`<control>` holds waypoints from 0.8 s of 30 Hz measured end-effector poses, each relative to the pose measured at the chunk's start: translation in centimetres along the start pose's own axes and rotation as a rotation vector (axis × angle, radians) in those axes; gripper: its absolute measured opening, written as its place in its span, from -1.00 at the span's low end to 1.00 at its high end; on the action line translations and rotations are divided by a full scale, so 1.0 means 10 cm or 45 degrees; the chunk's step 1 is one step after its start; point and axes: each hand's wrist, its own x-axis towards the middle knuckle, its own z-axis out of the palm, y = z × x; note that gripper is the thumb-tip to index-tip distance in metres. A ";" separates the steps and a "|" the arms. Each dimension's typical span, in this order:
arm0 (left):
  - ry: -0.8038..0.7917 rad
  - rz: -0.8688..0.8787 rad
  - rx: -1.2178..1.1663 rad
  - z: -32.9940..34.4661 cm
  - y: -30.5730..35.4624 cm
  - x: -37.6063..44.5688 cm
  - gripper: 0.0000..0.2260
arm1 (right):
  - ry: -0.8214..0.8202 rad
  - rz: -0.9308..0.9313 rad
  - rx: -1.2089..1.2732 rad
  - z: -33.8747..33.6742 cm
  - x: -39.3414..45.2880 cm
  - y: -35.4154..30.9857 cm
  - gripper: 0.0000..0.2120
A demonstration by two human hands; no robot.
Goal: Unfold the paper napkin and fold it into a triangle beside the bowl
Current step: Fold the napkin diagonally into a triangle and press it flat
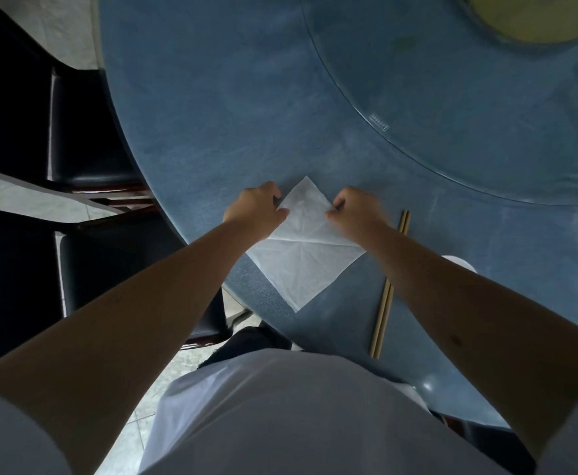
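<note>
A white paper napkin (303, 252) lies unfolded like a diamond on the blue table (212, 114), creased, with its near corner over the table's edge. My left hand (255, 207) pinches the napkin's upper left edge. My right hand (357, 209) pinches the upper right edge. Both hands sit close to the far corner. A small white piece of the bowl (460, 262) shows behind my right forearm; the rest of it is hidden.
A pair of wooden chopsticks (385, 303) lies to the right of the napkin, partly under my right arm. A glass turntable (452, 114) covers the table's far right. Black chairs (85, 132) stand at the left. My white shirt fills the bottom.
</note>
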 end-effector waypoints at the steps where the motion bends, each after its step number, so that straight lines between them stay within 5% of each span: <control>1: -0.005 0.004 -0.010 0.00 0.01 0.01 -0.81 | -0.001 0.001 0.013 0.00 -0.01 -0.01 -0.87; 4: -0.024 0.032 -0.022 -0.02 0.02 0.05 -0.90 | 0.015 -0.033 0.032 0.00 -0.01 -0.02 -0.87; 9: 0.024 0.149 -0.221 -0.08 -0.01 0.05 -0.97 | 0.036 -0.227 -0.209 -0.02 -0.03 -0.08 -0.38; 14: 0.014 0.200 -0.375 -0.11 -0.05 -0.03 -0.97 | 0.027 -0.236 -0.121 -0.05 -0.04 -0.17 -0.73; 18: 0.012 0.193 -0.389 -0.14 -0.09 -0.09 -0.96 | -0.026 -0.276 0.042 -0.11 -0.10 -0.20 -0.72; 20: 0.020 0.195 -0.397 -0.16 -0.12 -0.13 -0.97 | -0.039 -0.282 0.068 -0.13 -0.15 -0.19 -0.94; 24: 0.056 0.268 -0.393 -0.18 -0.16 -0.23 -0.96 | 0.014 -0.360 0.064 -0.13 -0.29 -0.13 -0.87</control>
